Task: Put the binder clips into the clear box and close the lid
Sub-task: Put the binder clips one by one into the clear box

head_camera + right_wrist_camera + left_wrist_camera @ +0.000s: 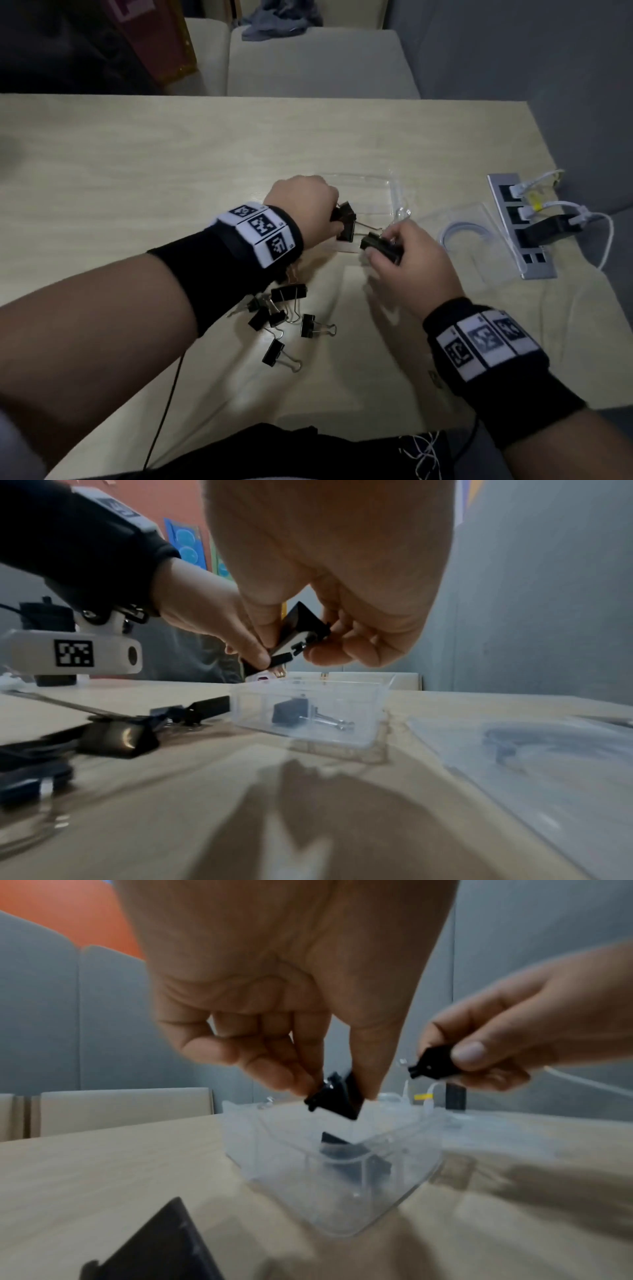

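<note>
A clear box (394, 192) stands open in the middle of the table, with one black binder clip (291, 715) lying inside it. My left hand (335, 222) pinches a black clip (337, 1100) just above the box's near left part. My right hand (383, 245) grips another black clip (371, 244) beside it, at the box's near right corner. Several loose clips (287, 318) lie on the table under my left forearm. The clear lid (479, 240) lies flat to the right of the box.
A metal socket panel (534, 270) with white cables and a black adapter (551, 229) sits at the table's right edge. A thin black cable (168, 394) runs off the near edge. A pale chair (318, 61) stands behind the table.
</note>
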Tool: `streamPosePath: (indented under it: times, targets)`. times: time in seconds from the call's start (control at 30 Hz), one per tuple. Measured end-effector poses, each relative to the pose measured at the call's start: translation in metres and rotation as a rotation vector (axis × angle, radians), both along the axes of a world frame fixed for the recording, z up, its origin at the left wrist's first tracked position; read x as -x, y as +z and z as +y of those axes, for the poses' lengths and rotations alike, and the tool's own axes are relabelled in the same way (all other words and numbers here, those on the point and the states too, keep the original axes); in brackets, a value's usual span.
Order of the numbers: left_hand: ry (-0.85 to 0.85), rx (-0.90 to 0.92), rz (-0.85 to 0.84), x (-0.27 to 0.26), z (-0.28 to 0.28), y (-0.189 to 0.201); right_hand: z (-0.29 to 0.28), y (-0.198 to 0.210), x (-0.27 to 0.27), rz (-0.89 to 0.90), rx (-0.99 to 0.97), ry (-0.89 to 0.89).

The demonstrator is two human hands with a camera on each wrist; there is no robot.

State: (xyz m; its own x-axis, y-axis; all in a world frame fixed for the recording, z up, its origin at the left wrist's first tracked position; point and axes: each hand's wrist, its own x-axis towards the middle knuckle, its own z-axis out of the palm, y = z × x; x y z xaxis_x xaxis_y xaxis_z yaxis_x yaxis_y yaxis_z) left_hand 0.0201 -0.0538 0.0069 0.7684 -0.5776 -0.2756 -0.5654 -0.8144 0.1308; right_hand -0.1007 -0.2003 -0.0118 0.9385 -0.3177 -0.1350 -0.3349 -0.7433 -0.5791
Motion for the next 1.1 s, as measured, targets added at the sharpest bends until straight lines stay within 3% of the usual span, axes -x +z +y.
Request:
streamPosePath:
  times: [0.1,0.2,0.3,0.43,0.57,0.7,0.8,0.9,1.0,1.1]
  targets:
    - [-0.074,-0.194,0.021,-0.007,-0.011,-0.006,-0.006,-0.003,-0.024,0.068,0.106,0.0]
    - [-0.085,-0.275,0.073,-0.009,-0.014,-0.008,-0.006,-0.007,-0.04,0.12,0.113,0.015]
    - [-0.123,-0.29,0.078,-0.01,-0.01,-0.008,-0.004,-0.011,-0.044,0.148,0.13,0.046]
    - [-0.153,-0.262,0.091,-0.012,0.001,-0.01,-0.002,-0.015,-0.038,0.247,0.318,0.172]
    - [-0.21,-0.183,0.114,-0.01,0.011,-0.01,0.004,-0.016,-0.027,0.258,0.31,0.224]
    - [-0.297,-0.103,0.115,-0.007,0.021,-0.013,0.005,-0.018,-0.018,0.203,0.253,0.195]
    - [-0.357,-0.159,0.064,-0.006,0.024,-0.014,0.008,-0.02,-0.011,0.155,0.219,0.171]
    - [-0.405,-0.209,-0.057,-0.002,0.023,-0.014,0.018,-0.018,-0.001,-0.025,0.278,0.147]
    - [-0.399,-0.218,-0.044,-0.001,0.022,-0.013,0.036,-0.008,0.008,-0.171,0.251,0.332]
    - [-0.388,-0.192,-0.01,-0.002,0.021,-0.013,0.058,-0.011,0.015,-0.04,0.177,0.642]
